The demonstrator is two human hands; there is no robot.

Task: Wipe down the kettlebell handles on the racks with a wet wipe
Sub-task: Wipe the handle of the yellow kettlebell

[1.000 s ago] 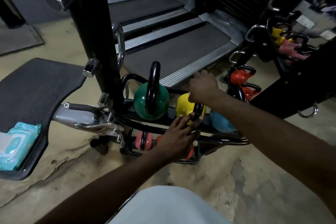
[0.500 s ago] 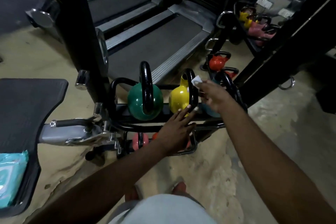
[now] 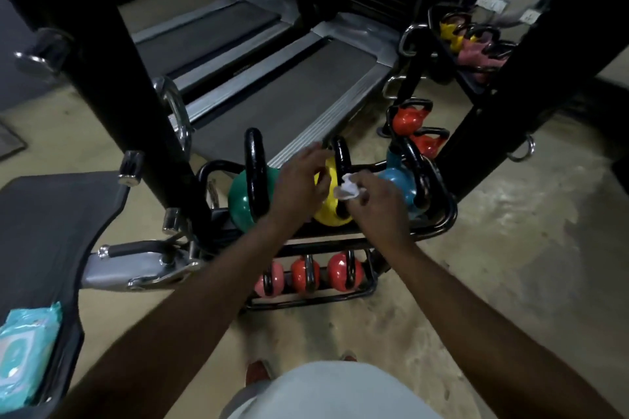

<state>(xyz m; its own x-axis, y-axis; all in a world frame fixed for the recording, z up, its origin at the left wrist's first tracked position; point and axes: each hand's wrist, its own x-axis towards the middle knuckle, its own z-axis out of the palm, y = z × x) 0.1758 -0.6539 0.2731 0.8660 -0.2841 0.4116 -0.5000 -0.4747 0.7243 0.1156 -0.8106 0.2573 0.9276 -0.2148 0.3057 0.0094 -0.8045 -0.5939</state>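
Right hand (image 3: 374, 196) around crumpled white wet wipe (image 3: 347, 189) beside glossy black handle (image 3: 340, 156)

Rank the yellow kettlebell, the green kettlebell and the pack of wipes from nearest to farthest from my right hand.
1. The yellow kettlebell, just left of the right hand, on the top rack.
2. The green kettlebell, farther left on that rack.
3. The pack of wipes, far left on the bench.
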